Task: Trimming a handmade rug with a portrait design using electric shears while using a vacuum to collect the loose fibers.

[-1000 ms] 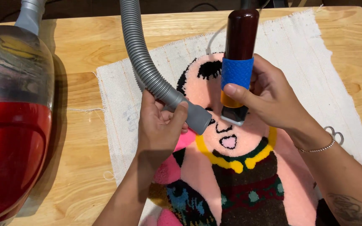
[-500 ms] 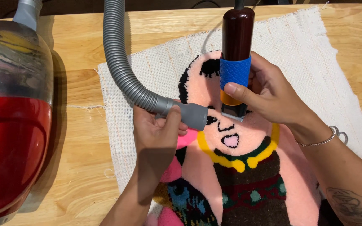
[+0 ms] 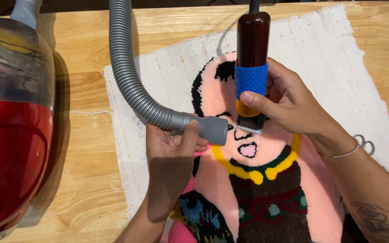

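Our right hand (image 3: 289, 105) grips the trimmer (image 3: 251, 67) upright, blade on the rug (image 3: 266, 180). Our left hand (image 3: 174, 150) clasps the vacuum hose (image 3: 136, 90), whose nozzle lies level, nearly touching the blade's left side.

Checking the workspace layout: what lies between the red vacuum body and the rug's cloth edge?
In the head view, only bare wooden table lies between the vacuum and the cloth, crossed by loose threads.

Vacuum cleaner (image 3: 10, 126) cut by left edge; scissors (image 3: 364, 145) mostly hidden behind right wrist.
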